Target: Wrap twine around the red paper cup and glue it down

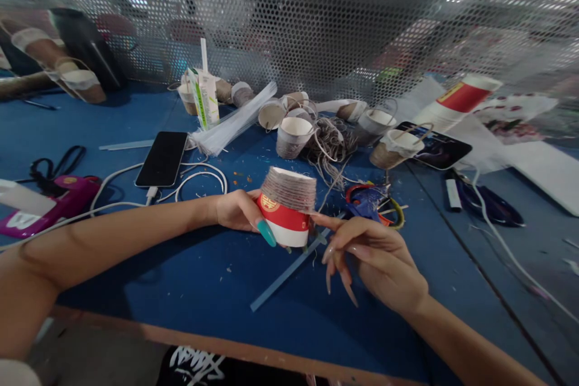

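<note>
A red and white paper cup (287, 208) is held over the blue table (203, 277), its upper part wound with rows of grey-brown twine. My left hand (244, 212) grips the cup from its left side, the thumb with a long teal nail across its front. At the cup's right side, the index fingertip of my right hand (368, 253) touches the cup near the lowest row of twine. The other fingers of that hand are spread and bent downward. Below the cup lies a translucent flat stick (284, 277).
Twine-wrapped cups (294, 136) and a tangle of twine (333, 140) lie behind. Scissors (368, 202) rest right of centre. A phone (161, 158) with a white cable and a purple glue gun (49, 205) are at left. A perforated metal screen (289, 24) stands behind.
</note>
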A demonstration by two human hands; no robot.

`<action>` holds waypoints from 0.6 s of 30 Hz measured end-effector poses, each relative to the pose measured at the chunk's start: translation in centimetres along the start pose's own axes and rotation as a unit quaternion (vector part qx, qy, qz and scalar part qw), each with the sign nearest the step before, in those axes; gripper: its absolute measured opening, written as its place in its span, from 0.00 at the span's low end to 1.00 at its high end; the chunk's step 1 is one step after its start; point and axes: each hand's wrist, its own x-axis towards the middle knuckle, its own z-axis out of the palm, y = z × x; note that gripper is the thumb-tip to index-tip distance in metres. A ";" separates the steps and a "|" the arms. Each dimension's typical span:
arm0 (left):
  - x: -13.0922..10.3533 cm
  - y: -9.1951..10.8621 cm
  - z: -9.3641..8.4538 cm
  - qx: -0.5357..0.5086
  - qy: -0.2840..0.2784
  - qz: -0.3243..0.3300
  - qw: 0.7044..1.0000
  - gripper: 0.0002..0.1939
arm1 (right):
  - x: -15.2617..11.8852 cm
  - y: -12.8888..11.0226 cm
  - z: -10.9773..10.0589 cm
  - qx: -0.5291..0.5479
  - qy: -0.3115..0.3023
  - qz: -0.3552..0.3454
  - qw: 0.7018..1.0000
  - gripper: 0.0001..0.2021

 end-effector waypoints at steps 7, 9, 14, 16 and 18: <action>0.1 0.3 0.4 -0.005 0.036 0.010 0.999 0.34 | 0.3 -0.3 -0.3 0.002 0.031 0.004 1.000 0.07; 0.2 0.3 0.5 -0.003 0.037 0.017 0.999 0.33 | 0.2 -0.4 -0.3 -0.001 0.018 0.005 1.000 0.06; 0.3 0.4 0.6 0.001 0.043 0.031 0.999 0.28 | 0.0 -0.2 -0.2 -0.023 -0.017 0.011 1.000 0.07; 0.3 0.6 0.7 -0.007 0.050 0.039 0.998 0.29 | -0.1 -0.1 -0.3 -0.029 -0.016 0.009 0.999 0.06; 0.3 0.8 0.9 -0.017 0.049 0.044 0.998 0.29 | -0.1 0.1 -0.4 -0.035 -0.013 0.000 0.999 0.05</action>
